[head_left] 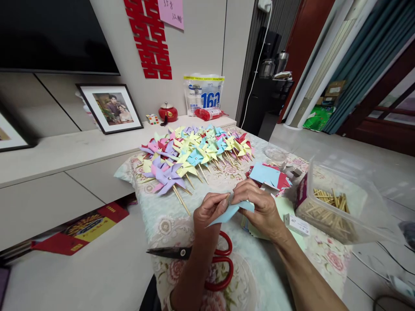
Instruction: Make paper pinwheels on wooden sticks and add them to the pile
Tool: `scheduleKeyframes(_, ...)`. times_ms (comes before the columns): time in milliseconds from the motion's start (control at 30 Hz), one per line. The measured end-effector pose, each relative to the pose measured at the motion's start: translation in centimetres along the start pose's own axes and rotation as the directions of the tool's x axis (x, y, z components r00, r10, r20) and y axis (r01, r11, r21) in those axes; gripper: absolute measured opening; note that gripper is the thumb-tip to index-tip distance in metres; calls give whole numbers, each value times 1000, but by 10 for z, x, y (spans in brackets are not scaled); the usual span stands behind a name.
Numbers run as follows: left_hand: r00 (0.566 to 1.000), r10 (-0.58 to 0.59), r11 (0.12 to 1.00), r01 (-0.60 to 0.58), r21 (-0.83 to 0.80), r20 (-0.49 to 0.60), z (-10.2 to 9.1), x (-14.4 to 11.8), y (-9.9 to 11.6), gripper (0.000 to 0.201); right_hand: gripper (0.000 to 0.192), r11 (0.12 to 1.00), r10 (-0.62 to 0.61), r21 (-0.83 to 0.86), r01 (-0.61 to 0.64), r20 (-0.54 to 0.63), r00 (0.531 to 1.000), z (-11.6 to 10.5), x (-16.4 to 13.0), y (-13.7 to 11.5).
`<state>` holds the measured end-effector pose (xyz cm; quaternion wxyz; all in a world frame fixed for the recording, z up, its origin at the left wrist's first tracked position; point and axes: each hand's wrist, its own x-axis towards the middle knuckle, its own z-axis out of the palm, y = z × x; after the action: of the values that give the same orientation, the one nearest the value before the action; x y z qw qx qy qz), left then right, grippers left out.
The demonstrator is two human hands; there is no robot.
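My left hand (pixel 209 209) and my right hand (pixel 259 205) both pinch a light blue paper piece (pixel 231 212) above the floral-cloth table (pixel 162 224). Red-handled scissors (pixel 207 255) lie on the cloth just under my left forearm, blades pointing left. Beyond my hands lies a heap of several finished paper pinwheels (pixel 194 151) on wooden sticks, in purple, yellow, blue and pink. A stack of cut paper squares (pixel 267 175), blue on top of red, sits just past my right hand.
A clear plastic box (pixel 343 203) with several wooden sticks stands at the right. A small white box (pixel 296 223) lies beside it. A low cabinet (pixel 65 151) on the left carries a framed photo (pixel 112 108), a red pot (pixel 167 113) and a bag (pixel 203 94).
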<state>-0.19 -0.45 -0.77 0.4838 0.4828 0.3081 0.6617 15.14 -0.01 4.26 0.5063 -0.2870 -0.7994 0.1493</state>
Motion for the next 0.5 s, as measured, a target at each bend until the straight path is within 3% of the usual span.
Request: scheduleKeyframes(500,995,97,995,-96,23,-2,4,-1,6,12,17,998,40,41,-38,-65,997,4,-1,3)
